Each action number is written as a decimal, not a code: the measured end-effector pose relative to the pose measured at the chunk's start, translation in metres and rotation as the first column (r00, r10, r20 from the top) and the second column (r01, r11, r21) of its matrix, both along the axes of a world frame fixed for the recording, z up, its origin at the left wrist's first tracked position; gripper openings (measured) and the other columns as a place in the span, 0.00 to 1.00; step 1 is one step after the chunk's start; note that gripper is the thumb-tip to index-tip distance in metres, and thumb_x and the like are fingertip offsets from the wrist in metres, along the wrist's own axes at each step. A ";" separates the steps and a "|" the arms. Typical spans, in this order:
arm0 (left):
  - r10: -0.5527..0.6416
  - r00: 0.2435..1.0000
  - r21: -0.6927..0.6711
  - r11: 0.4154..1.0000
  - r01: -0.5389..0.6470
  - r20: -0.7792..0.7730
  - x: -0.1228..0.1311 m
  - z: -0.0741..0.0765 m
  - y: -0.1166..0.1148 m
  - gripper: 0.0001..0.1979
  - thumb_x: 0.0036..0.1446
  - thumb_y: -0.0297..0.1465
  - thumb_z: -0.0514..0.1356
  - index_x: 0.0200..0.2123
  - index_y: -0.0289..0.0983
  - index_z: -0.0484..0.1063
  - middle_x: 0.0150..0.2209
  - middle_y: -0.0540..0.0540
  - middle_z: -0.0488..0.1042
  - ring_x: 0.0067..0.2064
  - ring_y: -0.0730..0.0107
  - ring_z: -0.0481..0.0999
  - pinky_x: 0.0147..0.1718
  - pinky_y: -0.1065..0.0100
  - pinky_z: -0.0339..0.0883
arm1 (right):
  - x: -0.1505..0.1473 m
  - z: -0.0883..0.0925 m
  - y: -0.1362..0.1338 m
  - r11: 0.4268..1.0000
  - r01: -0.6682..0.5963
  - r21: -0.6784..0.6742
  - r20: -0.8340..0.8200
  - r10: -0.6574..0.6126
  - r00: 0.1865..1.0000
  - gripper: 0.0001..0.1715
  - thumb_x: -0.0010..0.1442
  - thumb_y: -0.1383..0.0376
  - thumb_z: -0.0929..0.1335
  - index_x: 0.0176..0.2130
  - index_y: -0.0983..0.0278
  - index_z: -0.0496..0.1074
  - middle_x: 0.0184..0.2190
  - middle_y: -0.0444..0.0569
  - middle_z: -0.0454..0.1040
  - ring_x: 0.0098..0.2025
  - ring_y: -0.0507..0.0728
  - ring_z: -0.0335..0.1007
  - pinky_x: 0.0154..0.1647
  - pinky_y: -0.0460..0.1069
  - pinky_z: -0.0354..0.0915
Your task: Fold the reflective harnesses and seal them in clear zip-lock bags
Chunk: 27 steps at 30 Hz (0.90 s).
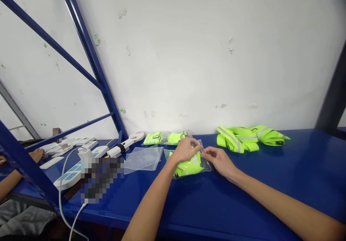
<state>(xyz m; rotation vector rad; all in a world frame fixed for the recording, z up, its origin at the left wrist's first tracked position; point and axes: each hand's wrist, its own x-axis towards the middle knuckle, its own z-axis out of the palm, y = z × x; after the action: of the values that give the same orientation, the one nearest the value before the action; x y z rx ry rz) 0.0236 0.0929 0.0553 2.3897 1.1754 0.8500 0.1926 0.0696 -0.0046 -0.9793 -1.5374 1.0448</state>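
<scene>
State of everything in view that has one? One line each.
Left hand: on the front bag, grip unclear
Right hand: fingertips pinching its edge
Front bag: filled, seal unclear
Two rear bags: filled, lying down
Clear bag: lying flat
Neon bands: unbagged, bunched
Power strip: adapter plugged in, power unclear
Handheld fan: lying down, on/off unclear

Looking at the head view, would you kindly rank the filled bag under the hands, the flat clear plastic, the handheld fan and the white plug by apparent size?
1. Filled bag, though the left hand partly covers it
2. Flat clear plastic
3. Handheld fan
4. White plug
</scene>
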 end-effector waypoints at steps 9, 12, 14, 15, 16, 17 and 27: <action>0.027 1.000 0.013 1.000 -0.027 0.003 0.000 -0.003 -0.001 0.13 0.57 0.33 0.54 0.28 0.35 0.77 0.26 0.49 0.76 0.29 0.70 0.69 0.30 0.70 0.58 | 0.003 0.008 -0.004 0.996 -0.023 -0.091 0.014 0.025 1.000 0.18 0.48 0.52 0.72 0.29 0.64 0.73 0.27 0.45 0.73 0.31 0.55 0.66 0.35 0.49 0.60; 0.022 1.000 0.037 0.999 -0.022 -0.003 0.001 -0.003 -0.002 0.13 0.57 0.33 0.54 0.29 0.35 0.77 0.26 0.49 0.76 0.29 0.70 0.69 0.31 0.71 0.59 | 0.002 0.006 -0.004 0.997 -0.025 -0.074 0.008 0.026 1.000 0.18 0.49 0.52 0.72 0.29 0.64 0.73 0.26 0.44 0.72 0.31 0.55 0.65 0.35 0.48 0.60; 0.035 0.999 0.050 0.998 -0.034 -0.010 0.001 -0.003 -0.003 0.13 0.58 0.34 0.54 0.29 0.36 0.77 0.27 0.49 0.76 0.29 0.70 0.70 0.31 0.70 0.59 | 0.001 0.005 -0.003 0.998 -0.029 -0.060 -0.001 0.029 1.000 0.17 0.49 0.53 0.72 0.28 0.64 0.72 0.26 0.44 0.71 0.30 0.54 0.64 0.35 0.48 0.60; 0.041 0.999 0.054 0.998 -0.040 -0.015 0.001 -0.003 -0.003 0.13 0.58 0.34 0.55 0.29 0.36 0.77 0.27 0.49 0.77 0.29 0.70 0.71 0.32 0.70 0.60 | 0.000 0.005 -0.003 0.998 -0.030 -0.054 -0.005 0.030 1.000 0.17 0.49 0.53 0.72 0.28 0.64 0.72 0.26 0.44 0.70 0.30 0.54 0.64 0.34 0.48 0.60; 0.047 0.999 0.057 0.997 -0.045 -0.020 0.002 -0.003 -0.003 0.13 0.57 0.34 0.55 0.29 0.36 0.77 0.28 0.48 0.77 0.29 0.69 0.71 0.32 0.70 0.60 | 0.000 0.004 -0.002 0.998 -0.030 -0.047 -0.007 0.030 1.000 0.16 0.50 0.53 0.72 0.28 0.64 0.72 0.25 0.43 0.70 0.30 0.54 0.64 0.34 0.48 0.59; 0.051 0.998 0.061 0.997 -0.049 -0.024 0.002 -0.003 -0.004 0.13 0.57 0.35 0.55 0.29 0.36 0.77 0.28 0.48 0.78 0.30 0.69 0.72 0.33 0.70 0.61 | 0.000 0.004 -0.002 0.999 -0.027 -0.040 -0.009 0.027 1.000 0.16 0.50 0.54 0.72 0.27 0.64 0.71 0.25 0.43 0.69 0.29 0.53 0.63 0.34 0.48 0.59; 0.006 1.000 0.111 0.994 -0.003 -0.026 0.002 -0.008 -0.005 0.13 0.58 0.35 0.54 0.31 0.37 0.75 0.31 0.48 0.78 0.31 0.69 0.73 0.34 0.70 0.62 | -0.001 0.001 -0.002 0.998 -0.030 0.061 0.030 0.028 0.999 0.20 0.58 0.50 0.66 0.34 0.64 0.73 0.28 0.45 0.71 0.30 0.54 0.65 0.32 0.47 0.60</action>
<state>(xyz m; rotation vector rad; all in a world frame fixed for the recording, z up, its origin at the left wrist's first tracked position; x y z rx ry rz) 0.0255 0.0876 0.0472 2.4948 1.1729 0.9096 0.1921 0.0678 -0.0041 -0.9360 -1.6032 1.0013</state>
